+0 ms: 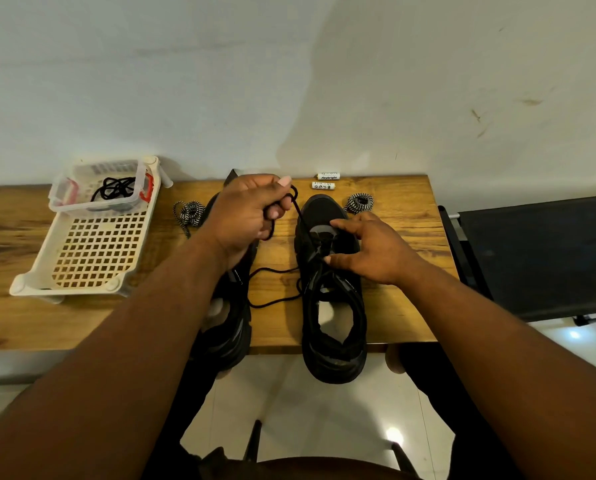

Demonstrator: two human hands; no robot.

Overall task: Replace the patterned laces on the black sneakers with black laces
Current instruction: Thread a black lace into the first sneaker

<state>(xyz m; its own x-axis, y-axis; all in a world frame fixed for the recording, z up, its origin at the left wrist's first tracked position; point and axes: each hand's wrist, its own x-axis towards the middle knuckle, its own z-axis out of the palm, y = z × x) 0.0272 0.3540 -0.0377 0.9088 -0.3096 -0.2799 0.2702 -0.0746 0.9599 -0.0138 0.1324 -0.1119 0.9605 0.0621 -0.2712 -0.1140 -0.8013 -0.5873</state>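
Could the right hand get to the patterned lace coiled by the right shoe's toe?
Probably yes. The right hand rests on the right sneaker holding nothing, and the coiled patterned lace lies on bare table just beyond its fingers, with nothing between them.

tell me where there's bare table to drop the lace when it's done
Bare wood lies right of the right sneaker, below the coiled patterned lace, and left of the basket. Between the sneakers it is crowded: loose black lace and both hands.
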